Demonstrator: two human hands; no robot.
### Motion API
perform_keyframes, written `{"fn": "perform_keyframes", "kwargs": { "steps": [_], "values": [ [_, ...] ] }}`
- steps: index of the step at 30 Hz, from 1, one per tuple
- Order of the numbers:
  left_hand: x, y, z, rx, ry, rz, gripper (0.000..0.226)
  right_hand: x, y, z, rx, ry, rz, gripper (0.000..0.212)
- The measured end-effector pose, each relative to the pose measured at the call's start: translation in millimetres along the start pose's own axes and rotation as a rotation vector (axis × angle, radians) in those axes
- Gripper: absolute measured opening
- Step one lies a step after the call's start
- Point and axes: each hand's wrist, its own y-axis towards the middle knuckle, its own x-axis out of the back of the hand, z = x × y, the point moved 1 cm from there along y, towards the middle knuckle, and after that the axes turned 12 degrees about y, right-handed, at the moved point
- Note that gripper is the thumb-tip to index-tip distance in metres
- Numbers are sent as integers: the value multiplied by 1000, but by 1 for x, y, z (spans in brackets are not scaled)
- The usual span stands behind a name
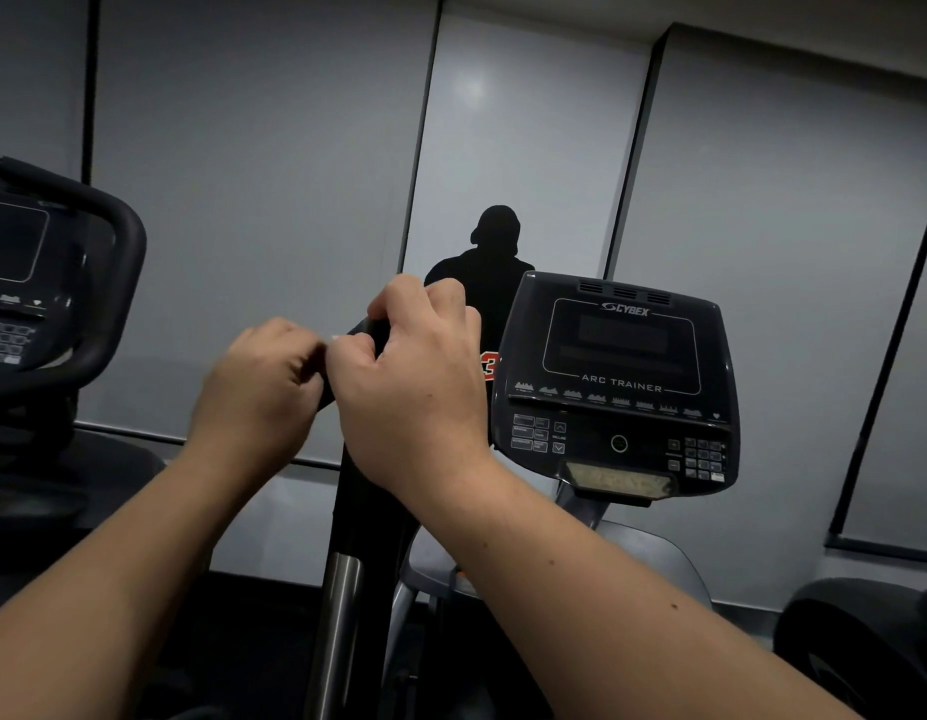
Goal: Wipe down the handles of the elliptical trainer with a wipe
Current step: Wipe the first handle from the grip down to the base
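Both hands, left hand [259, 376] and right hand [414, 376], grip the black handle [347, 491]; grey wall panels [253, 174] behind

Off to the right sits the console [614, 387], tilted, its dark screen framed by "CYBEX" above and "ARC TRAINER" below, with keypads along the bottom. At the left edge there's a second machine's console [14, 283], a curved black bar [108, 283] wrapping round it. Behind everything hang pale grey blinds [259, 200], split by dark vertical lines. A dark silhouette of a person [495, 262] shows between them.
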Motion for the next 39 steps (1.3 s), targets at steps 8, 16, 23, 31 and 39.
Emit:
{"fn": "perform_keyframes", "kwargs": {
  "steps": [8, 16, 23, 31, 39],
  "values": [
    [-2, 16, 18, 317, -302, 180, 13, -3, 2, -2, -1, -26, -11, 9],
    [1, 29, 13, 419, -365, 298, 20, -2, 1, 0, -8, -12, -15, 9],
    [5, 44, 5, 453, -435, 352, 14, -1, 0, 0, -10, -19, -2, 9],
    [10, 30, 13, 480, -426, 408, 25, 0, 1, -1, -12, -18, -6, 8],
    [12, 19, 8, 356, -325, 242, 28, -2, 1, 0, -27, -7, -15, 10]
  ]
}}
